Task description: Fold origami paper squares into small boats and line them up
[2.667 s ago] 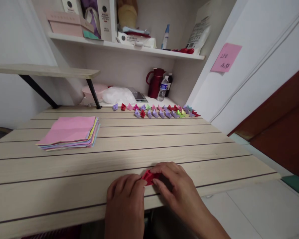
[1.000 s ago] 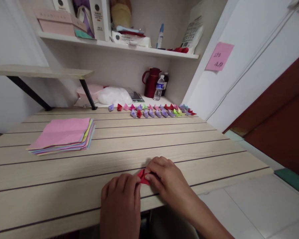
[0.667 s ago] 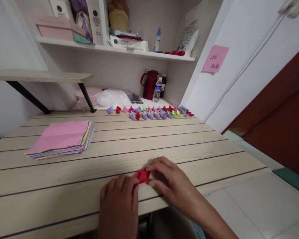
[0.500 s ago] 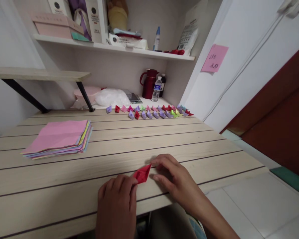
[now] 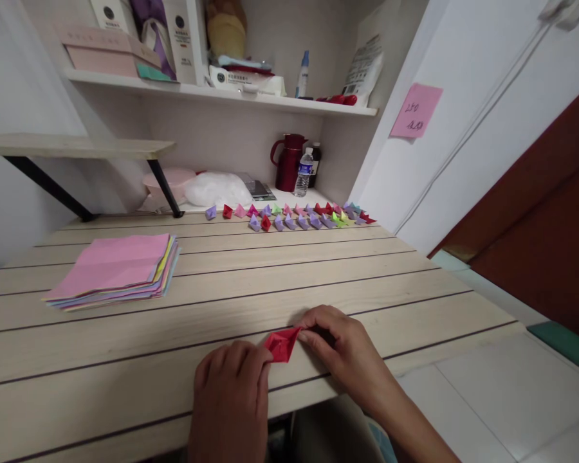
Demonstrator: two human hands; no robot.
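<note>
A small red origami boat [image 5: 282, 344] is between my hands, just above or on the wooden table near its front edge. My left hand [image 5: 234, 379] is closed on the boat's left end, its fingers curled and partly hiding that end. At the right tip, my right hand [image 5: 338, 344] pinches the paper between thumb and forefinger. Farther back, several folded boats [image 5: 290, 222] in purple, red, pink, green and yellow stand in two rows. To the left lies a stack of coloured paper sheets [image 5: 120, 262], pink on top.
A raised wooden shelf [image 5: 77, 146] on black legs stands at the back left. Behind the boats are a white plastic bag [image 5: 218, 190], a dark red jug [image 5: 289, 162] and a water bottle [image 5: 303, 172]. A pink note [image 5: 416, 110] is stuck on the right wall.
My right thumb and forefinger have come together on the boat's right tip. The boat has shifted slightly right and towards me and lies flatter, with its inside showing more.
</note>
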